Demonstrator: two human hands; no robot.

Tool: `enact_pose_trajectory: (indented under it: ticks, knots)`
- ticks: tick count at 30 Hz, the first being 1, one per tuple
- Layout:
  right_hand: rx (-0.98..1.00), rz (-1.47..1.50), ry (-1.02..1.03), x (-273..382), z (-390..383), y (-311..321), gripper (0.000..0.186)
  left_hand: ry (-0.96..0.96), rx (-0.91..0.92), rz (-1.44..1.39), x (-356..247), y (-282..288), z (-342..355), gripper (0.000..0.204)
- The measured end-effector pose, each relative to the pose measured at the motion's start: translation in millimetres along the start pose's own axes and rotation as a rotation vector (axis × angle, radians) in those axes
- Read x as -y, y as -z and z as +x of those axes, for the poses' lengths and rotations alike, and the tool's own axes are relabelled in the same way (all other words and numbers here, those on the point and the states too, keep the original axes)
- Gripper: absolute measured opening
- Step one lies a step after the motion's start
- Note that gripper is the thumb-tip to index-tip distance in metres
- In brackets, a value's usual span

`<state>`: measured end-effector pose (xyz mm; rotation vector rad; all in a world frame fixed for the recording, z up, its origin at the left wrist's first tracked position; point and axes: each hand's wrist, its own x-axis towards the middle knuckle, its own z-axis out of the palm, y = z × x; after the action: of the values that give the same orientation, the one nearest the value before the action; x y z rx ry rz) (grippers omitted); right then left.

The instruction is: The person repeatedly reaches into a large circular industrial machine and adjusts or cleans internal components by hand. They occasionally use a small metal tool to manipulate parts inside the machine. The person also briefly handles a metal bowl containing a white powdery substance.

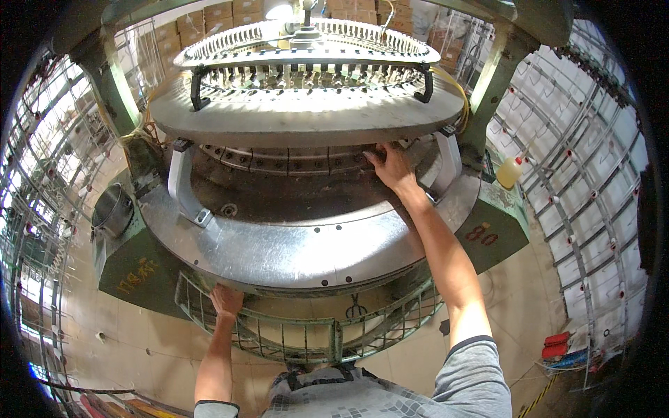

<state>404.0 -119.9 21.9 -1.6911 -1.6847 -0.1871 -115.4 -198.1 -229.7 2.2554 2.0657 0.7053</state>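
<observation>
A large round knitting machine stands in front of me. My right hand (394, 167) reaches beneath its thick round metal plate (306, 125), at the right end of a curved ring of segments (300, 161). The thumb and a bent finger show apart there, with nothing visible between them; the other fingers are partly hidden. Lower left, my left hand (227, 301) is at the front underside of the shiny metal ring table (293, 247), beside the green guard rail (279, 329). Its fingertips are hidden, so its grip cannot be made out.
Grey brackets (182, 184) support the upper plate. On the machine's left side sits a metal pot (113, 211); on its right, a bottle of yellowish liquid (509, 173). Scissors (356, 306) show near the guard rail. Wire racks (578, 188) flank both sides, with cartons (233, 12) behind.
</observation>
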Motion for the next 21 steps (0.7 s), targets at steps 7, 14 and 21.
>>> enact_pose_trajectory:
  ticks: [7, 14, 21]
  knots:
    - [0.056, 0.041, 0.122, 4.6, -2.4, 5.1, 0.03, -0.014, 0.023, 0.04, 7.3, -7.9, -0.1, 0.027]
    - [0.023, -0.072, -0.061, 10.0, -1.7, 4.6, 0.027, -0.004, 0.006, 0.077, 8.2, -12.1, -2.9, 0.034]
    - [0.095, -0.049, 0.105, 8.1, -3.0, 8.0, 0.03, 0.039, 0.003, -0.149, 16.2, -21.2, -0.3, 0.035]
